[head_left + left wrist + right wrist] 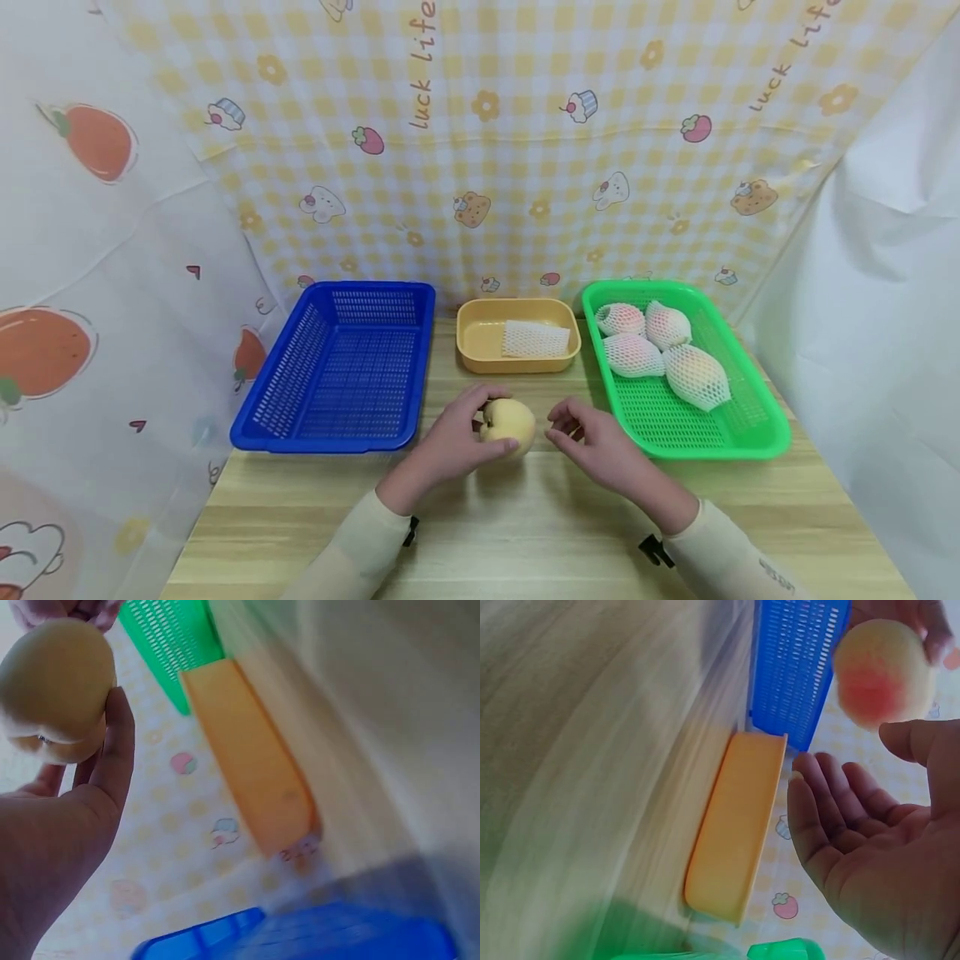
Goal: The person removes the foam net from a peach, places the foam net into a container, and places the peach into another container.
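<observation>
Along the back of the tabletop, three containers sit side by side, probably so both hands can reach each from the front. Blue basket on the left, mesh floor in view. Green basket on the right, fruit inside. Smaller yellow tray between them.

Left hand: grip wrapped round a peach, thumb near side, fingers far side; looks like a side hold that leaves the right-hand face exposed. Right hand: grip half-wide, fingers bent, holding nothing, just beside the peach, not touching; likely poised there for two-handed work. Peach has no net, in front of the tray, seemingly off the surface.

Four netted fruits bunched toward the green basket's back; netting presumably guards against bruising. White foam net lies flat in the tray's right part.
</observation>
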A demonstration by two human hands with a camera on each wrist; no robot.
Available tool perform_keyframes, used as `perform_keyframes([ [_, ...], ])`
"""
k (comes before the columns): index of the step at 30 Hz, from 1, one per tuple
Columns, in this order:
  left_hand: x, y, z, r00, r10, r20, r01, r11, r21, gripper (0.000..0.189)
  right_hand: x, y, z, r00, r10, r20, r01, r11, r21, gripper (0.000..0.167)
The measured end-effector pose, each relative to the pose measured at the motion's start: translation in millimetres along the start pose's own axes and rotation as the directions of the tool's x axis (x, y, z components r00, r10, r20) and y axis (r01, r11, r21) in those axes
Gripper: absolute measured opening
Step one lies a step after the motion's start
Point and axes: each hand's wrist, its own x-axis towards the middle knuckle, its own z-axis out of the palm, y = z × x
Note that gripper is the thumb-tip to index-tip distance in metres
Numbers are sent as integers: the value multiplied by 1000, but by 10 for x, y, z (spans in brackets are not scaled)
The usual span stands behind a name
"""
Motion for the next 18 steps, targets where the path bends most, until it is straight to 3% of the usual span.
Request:
perform_keyframes([
  [5,-50,166,-88,999,20,32,-23,994,110,63,-21,59,35,997,-41,61,41,999,-2,13],
  [12,-95,314,-188,997,25,74,-36,988,150,62,-29,86,70,995,-50,89,50,999,-3,7],
  [15,-110,433,-297,994,58,94,-76,977,199,64,-35,79,66,994,-53,98,54,999,-6,6],
  [18,-120,587,-461,988,115,106,-141,951,277,64,-43,67,61,992,-54,116,54,999,-3,8],
])
